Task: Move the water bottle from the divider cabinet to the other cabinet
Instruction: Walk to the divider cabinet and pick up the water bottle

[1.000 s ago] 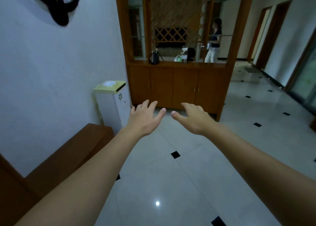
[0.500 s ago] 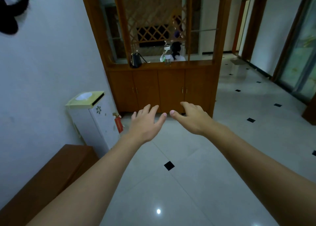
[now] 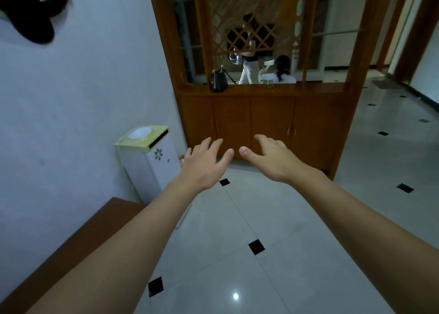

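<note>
Though nearer, hands (image 3: 240, 160) empty.

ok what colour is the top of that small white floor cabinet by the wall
Pale yellow-green, with a white round patch on it; the small white floor cabinet shows best in the head view.

One view only — a wide-angle camera on the person's head, looking forward and down along both outstretched arms. The left hand (image 3: 205, 165) and right hand (image 3: 273, 161) sit near the middle of the frame, close to the lens. Beyond them, far across the tiled floor (image 3: 297, 230), the cabinet (image 3: 261, 116) faces the camera almost head-on. A wall (image 3: 83, 99) fills the left side — straight edges bow toward the frame's borders.
</note>
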